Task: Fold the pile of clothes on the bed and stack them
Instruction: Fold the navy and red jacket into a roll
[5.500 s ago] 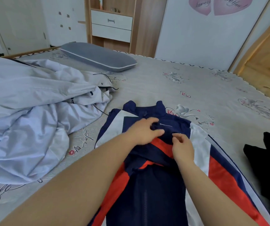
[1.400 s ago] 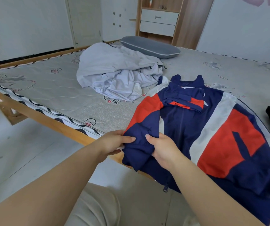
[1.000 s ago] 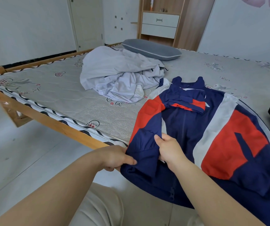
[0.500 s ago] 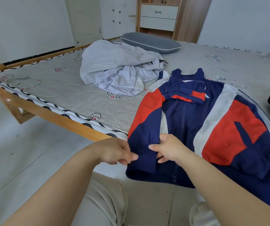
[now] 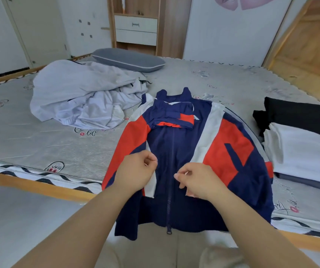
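Left fingers: the left hand (image 5: 136,174) has its fingers (image 5: 149,160) curled in a loose fist over the jacket's left front panel, just left of the zipper; whether they pinch any cloth cannot be told from here.
Right fingers: the right hand (image 5: 197,183) is curled the same way, thumb against forefinger, just right of the zipper; a pinch on the fabric looks possible but is not plain.
Zipper: the zipper line (image 5: 169,182) runs between the two hands, ending in a pull that hangs past the bed edge.
Jacket: the navy, red and white jacket (image 5: 226,151) lies flat on the bed (image 5: 39,136), front up, collar far from the person, hem draped over the near edge.
Long axis: straight away from the person along the zipper, so both hands sit astride it, about equally near.
Hood or collar piece: a folded part (image 5: 171,116) lies beyond the zipper's far end, at the collar.
Likely step: closing or aligning the front before folding sides inward, judging by the hands' position.
Left of the zipper, further off: a crumpled pale grey garment (image 5: 81,97), unfolded.
Right of the zipper: folded white (image 5: 306,151) and black (image 5: 300,117) clothes, side by side.
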